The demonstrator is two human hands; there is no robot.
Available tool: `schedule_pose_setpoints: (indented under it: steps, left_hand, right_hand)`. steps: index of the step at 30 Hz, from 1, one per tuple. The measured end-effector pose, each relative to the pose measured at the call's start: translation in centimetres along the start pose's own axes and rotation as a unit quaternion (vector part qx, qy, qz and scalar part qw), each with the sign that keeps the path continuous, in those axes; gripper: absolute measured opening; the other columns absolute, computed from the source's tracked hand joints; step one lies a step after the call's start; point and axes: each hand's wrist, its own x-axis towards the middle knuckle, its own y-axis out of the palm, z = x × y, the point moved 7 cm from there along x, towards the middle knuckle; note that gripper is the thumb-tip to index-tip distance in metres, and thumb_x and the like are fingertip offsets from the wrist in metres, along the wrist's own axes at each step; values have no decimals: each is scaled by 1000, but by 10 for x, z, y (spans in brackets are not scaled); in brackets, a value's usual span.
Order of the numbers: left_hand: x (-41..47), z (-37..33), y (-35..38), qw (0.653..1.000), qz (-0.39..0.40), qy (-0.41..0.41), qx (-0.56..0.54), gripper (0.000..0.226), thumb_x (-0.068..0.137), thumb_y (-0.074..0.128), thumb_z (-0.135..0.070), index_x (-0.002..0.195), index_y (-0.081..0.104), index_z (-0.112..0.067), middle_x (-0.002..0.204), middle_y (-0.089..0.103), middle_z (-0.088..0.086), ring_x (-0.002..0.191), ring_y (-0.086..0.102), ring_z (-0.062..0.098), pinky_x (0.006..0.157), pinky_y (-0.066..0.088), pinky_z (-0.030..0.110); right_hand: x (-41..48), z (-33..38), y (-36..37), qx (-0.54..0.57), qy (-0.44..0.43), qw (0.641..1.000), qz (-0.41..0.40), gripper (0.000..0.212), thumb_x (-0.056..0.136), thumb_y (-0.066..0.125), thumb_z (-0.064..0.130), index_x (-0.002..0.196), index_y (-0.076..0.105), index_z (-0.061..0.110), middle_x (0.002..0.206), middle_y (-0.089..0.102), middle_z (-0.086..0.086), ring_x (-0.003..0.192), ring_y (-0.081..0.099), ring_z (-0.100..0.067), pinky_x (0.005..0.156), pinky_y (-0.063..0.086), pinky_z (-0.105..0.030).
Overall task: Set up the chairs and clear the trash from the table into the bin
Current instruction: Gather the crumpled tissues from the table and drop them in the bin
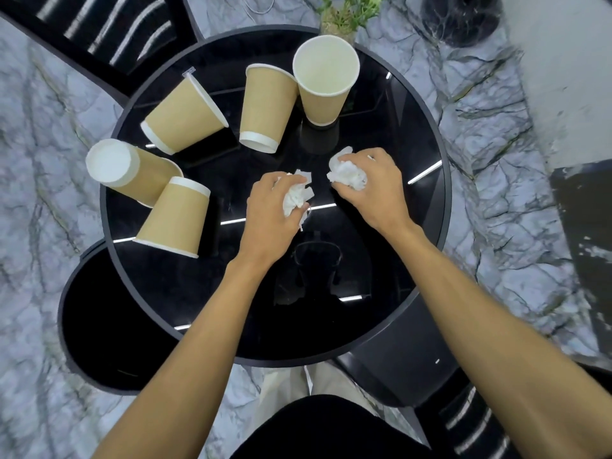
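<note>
On the round black glass table [381, 313], my left hand [270, 203] grips a crumpled white tissue [296, 197]. My right hand [371, 188] curls round a second crumpled tissue [347, 173] just to its right. Several tan paper cups lie about the far and left part of the table: one upright [326, 77], one upside down [265, 107], one tipped on its side [182, 117], one lying over the left rim [129, 170], and one upside down near it [175, 220].
A black bin [109, 329] stands open at the table's lower left. Black slatted chairs sit at the top left [99, 31] and the bottom right [463, 415]. A small plant [344, 14] stands at the far edge. The floor is grey marble.
</note>
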Motion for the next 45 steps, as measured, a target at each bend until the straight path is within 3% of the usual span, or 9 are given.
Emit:
schedule_pose_setpoints:
  steps: [2,6,13,23,31,38,45]
  left_hand:
    - [-10,-1,-4,1000,-4,1,-3,37,87,66,-25,123,59,-28,127,51,-3,118,46,18,105,38,47]
    - [-36,-4,-17,1000,-16,8,-9,36,87,67,-24,122,60,-28,127,52,-4,118,46,17,105,37,43]
    - [-96,9,-40,999,-41,6,25,38,87,67,-24,124,59,-25,125,54,-1,117,46,17,99,30,21]
    - [-205,67,-84,986,-128,-94,40,40,83,71,-23,122,62,-24,120,55,0,112,49,19,98,39,32]
    - [-297,123,-137,949,-235,-203,57,41,82,74,-16,121,64,-23,118,56,2,108,50,18,91,32,21]
    - [-343,169,-181,918,-302,-255,42,40,82,72,-14,120,63,-20,118,56,5,110,52,24,97,43,37]
    - [-343,226,-214,904,-330,-272,9,39,83,69,-8,119,64,-20,115,58,5,110,55,22,95,44,35]
  right_hand:
    - [-16,6,-4,45,10,999,-1,35,76,79,33,109,69,26,111,57,2,103,56,-16,89,45,-23]
    - [-48,20,-8,73,16,997,10,37,76,79,31,111,68,29,110,56,6,102,55,-10,86,40,-10]
    - [-94,65,4,67,-51,995,56,38,77,78,34,112,67,28,111,55,8,104,56,-14,93,48,-33]
    - [-153,133,82,29,-167,967,189,40,79,77,40,115,65,30,113,58,4,107,54,-14,93,47,-32]
    - [-195,210,154,22,-260,919,296,37,80,75,42,113,66,29,113,59,4,108,52,-12,92,43,-25]
    - [-210,277,209,18,-324,883,338,38,80,75,39,115,65,27,114,61,2,110,52,-13,90,38,-22]
    - [-196,318,266,4,-334,875,350,39,81,74,39,116,65,26,114,59,0,110,51,-14,90,35,-18]
